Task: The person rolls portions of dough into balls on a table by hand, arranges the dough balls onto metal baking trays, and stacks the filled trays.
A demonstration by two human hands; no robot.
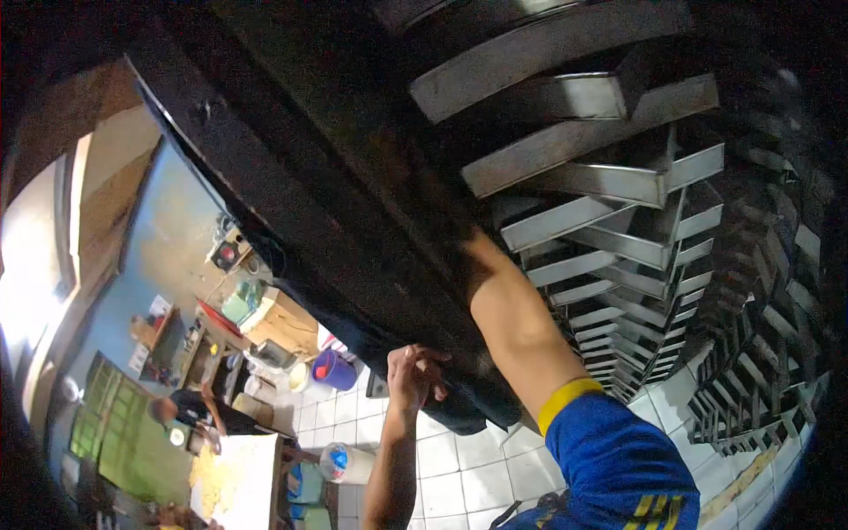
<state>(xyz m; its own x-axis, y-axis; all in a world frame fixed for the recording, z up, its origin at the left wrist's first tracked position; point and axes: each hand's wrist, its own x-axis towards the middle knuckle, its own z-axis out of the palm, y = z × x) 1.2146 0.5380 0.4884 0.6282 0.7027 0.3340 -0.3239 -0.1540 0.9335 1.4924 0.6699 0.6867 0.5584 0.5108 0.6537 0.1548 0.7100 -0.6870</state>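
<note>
My left hand [413, 375] is raised beside the lower edge of a long dark panel [344, 221]. Its fingers are bent and apart, and I see nothing held in them. My right arm [521, 322], in a blue sleeve with yellow trim, reaches up past the panel. Its hand is lost in deep shadow between the panel and a tall rack of metal slats [618, 181], so its fingers do not show. The slats stand in stacked, angled rows down the right side.
White floor tiles [464, 459] lie below. Beyond the panel, a co-worker [190, 408] is at a white table [256, 468] spread with yellowish pieces. A purple bucket [336, 371] and a pale container [349, 464] stand on the floor. More metal slats [742, 411] are at the lower right.
</note>
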